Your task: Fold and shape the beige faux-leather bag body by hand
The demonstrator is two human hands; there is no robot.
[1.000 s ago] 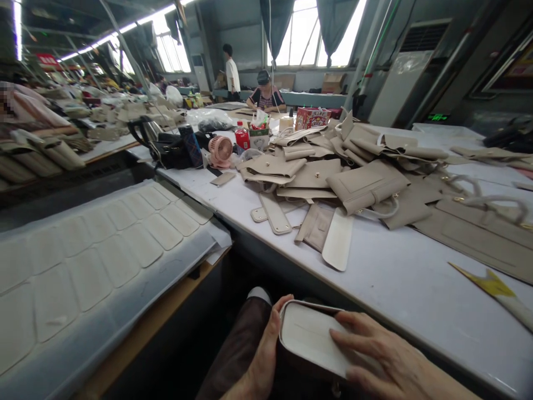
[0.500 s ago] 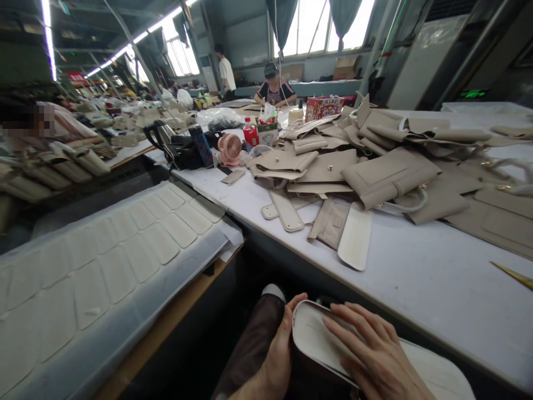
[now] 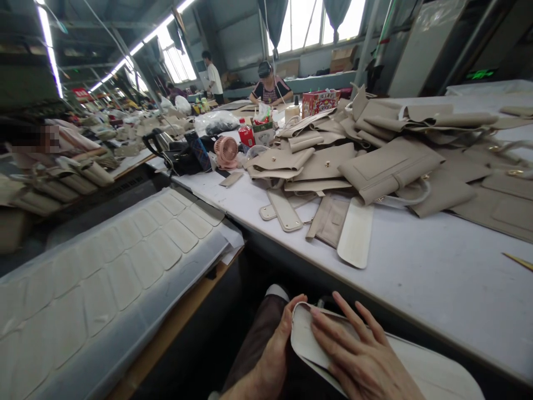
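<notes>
At the bottom of the head view I hold a long white oval panel [image 3: 420, 369] with rounded ends over my lap, just below the table's front edge. My left hand [image 3: 277, 355] cups the panel's left end, thumb curled over its rim. My right hand [image 3: 358, 355] lies flat on top of the panel with its fingers spread toward the left end. The panel's underside is hidden.
The white table [image 3: 433, 278] carries a heap of beige bag parts [image 3: 375, 161], a loose white oval piece [image 3: 356, 236], a pink fan [image 3: 227, 151] and a black bag [image 3: 181, 155]. A board of padded white pieces [image 3: 125, 255] stands left. Two people work far back.
My right hand has slid leftward along the panel and its fingers have spread. More of the panel's length now shows to the right. The camera has turned slightly.
</notes>
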